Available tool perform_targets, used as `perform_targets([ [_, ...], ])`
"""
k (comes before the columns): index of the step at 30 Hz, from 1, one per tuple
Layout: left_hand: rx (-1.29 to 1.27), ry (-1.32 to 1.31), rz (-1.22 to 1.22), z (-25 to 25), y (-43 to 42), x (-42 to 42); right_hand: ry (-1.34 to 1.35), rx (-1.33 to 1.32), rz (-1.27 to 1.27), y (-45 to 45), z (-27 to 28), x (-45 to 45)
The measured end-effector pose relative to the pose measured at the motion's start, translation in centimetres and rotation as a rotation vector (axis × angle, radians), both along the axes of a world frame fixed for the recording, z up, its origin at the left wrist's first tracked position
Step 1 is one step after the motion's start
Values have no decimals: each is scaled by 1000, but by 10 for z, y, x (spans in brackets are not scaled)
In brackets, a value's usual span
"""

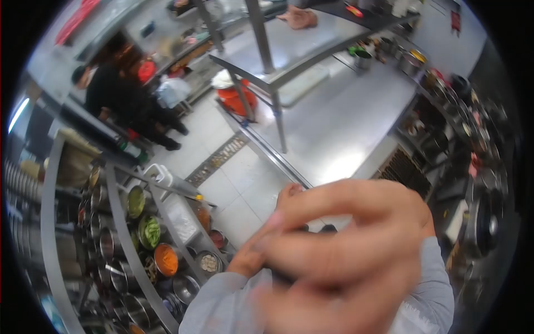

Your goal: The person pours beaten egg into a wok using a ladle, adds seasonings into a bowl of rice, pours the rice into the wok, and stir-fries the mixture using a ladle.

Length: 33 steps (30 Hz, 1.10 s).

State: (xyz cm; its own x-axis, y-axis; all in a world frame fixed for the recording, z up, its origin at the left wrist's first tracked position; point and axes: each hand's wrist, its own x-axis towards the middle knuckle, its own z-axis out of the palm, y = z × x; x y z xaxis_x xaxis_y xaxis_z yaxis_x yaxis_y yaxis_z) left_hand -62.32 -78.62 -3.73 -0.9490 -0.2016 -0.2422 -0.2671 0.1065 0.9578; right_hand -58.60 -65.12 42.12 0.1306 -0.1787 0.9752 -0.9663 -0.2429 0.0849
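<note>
Basically, steel bench [345, 122] fills centre and upper right; its near edge shows just beyond the hands, contact can't be told. Metal rack [49, 211] runs down the left side. Co-worker [119, 94] in dark clothes stands upper left, well apart from the hands. Orange bucket [240, 104] by the bench's left edge, something white on top. Flat pale board [306, 86] lies on the bench, partly under its raised shelf [317, 33]. Bowl of green strips [150, 232] and bowl of orange shreds [166, 260] sit near each other at the rack's inner edge. Right hand [384, 245] blurred, close to camera, fingers bent; can't tell whether grasping anything. Left hand [289, 192] mostly hidden behind it, finger state can't tell.
</note>
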Motion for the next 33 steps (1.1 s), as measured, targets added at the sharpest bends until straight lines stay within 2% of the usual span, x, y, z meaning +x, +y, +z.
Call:
perform_targets([
  [1, -148, 47, 7, -31, -19, 24, 23, -16, 40, 11, -5, -12],
  [3, -459, 120, 48, -94, -55, 71, 96, 344, -53, 32, -26, -63],
  [4, -586, -89, 34, -92, -72, 110, -77, 146, -45, 13, -40, -81],
  [5, -783, -99, -157, -181, -118, 158, -215, 173, -114, 7, -43, -105],
  [6, -1156, 86, -69, -212, -139, 213, -305, 182, -201, -2, -44, -133],
  [7, -915, -498, 58, -183, -139, 264, -391, 187, -292, -9, -46, -157],
  [9, -1133, -444, -660, -160, -168, 369, -387, 222, -306, -7, -56, -190],
  [10, -1093, -486, -741, -156, -170, 405, -408, 258, -340, -6, -54, -201],
  [12, -968, -563, -676, -143, -165, 446, -420, 275, -343, -9, -44, -205],
  [14, -878, -510, -578, -138, -158, 460, -518, 297, -362, -20, -45, -216],
  [15, -852, -428, -527, -139, -155, 459, -519, 297, -359, -28, -45, -222],
  [16, -810, -224, -447, -145, -153, 451, -594, 277, -362, -37, -44, -229],
  [18, -943, -505, -495, -165, -156, 409, -678, 243, -373, -57, -45, -248],
  [19, -927, -427, -490, -164, -159, 384, -680, 247, -375, -69, -50, -257],
  [20, -912, -346, -486, -161, -164, 363, -749, 194, -274, -82, -55, -265],
  [22, -846, -545, -268, -206, -188, 303, -888, 110, -21, -109, -71, -282],
  [23, -754, -540, -99, -205, -198, 281, -884, 114, -29, -117, -73, -280],
  [24, -659, -514, 71, -186, -204, 253, -964, 159, -250, -122, -77, -268],
  [25, -645, -480, 59, -179, -219, 230, -1034, 202, -470, -130, -78, -256],
  [27, -623, -435, 72, -172, -253, 189, -1000, 25, -489, -146, -80, -246],
  [29, -702, -426, 37, -175, -290, 149, -1025, -44, -565, -157, -79, -241],
  [33, -655, -427, -29, -194, -360, 76, -928, -87, -664, -169, -86, -247],
])
